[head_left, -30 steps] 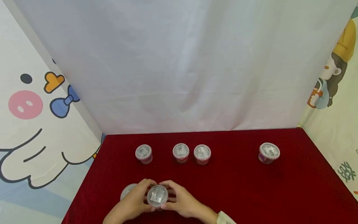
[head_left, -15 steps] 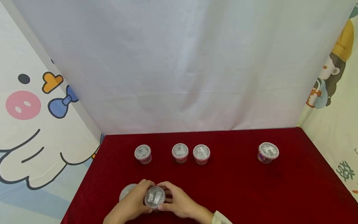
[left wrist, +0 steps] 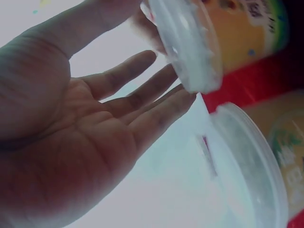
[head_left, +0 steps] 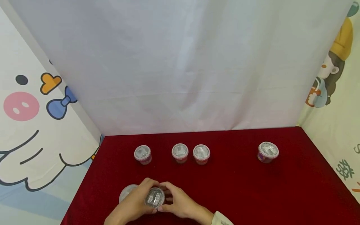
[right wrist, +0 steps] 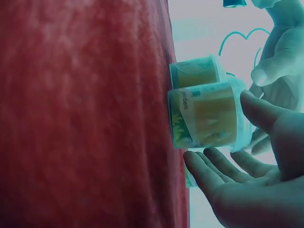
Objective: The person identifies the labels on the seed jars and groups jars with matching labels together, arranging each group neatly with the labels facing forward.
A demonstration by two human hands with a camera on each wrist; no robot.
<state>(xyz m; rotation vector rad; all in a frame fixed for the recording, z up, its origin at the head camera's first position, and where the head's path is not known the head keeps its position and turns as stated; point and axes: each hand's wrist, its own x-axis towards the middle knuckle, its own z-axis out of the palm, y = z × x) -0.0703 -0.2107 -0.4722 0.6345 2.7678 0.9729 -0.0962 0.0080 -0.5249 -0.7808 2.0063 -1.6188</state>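
In the head view a round clear-lidded plastic cup point(head_left: 155, 197) is at the front left, between both hands. My left hand point(head_left: 137, 200) bends round its left side, thumb at the near rim. From the other side my right hand point(head_left: 180, 201) reaches round it, thumb tip at the near rim. Seen from the right wrist, the cup point(right wrist: 209, 116) stands with its base at the red cloth, its filling yellow-orange and its label green and white. A second lidded cup point(head_left: 127, 191) is partly hidden behind my left hand; the left wrist view shows its pale lid point(left wrist: 249, 171) up close.
Toward the back of the red cloth point(head_left: 239, 193) stand several more lidded cups: one at left point(head_left: 142, 154), a middle pair with a left cup point(head_left: 180, 152) and a right cup point(head_left: 201, 154), and one far right point(head_left: 268, 152). A white curtain point(head_left: 180, 78) closes the back.
The cup between my hands has shifted very slightly left, and its lid looks darker, with less glare. Both hands keep their places round it. The whole head view has drifted a little.
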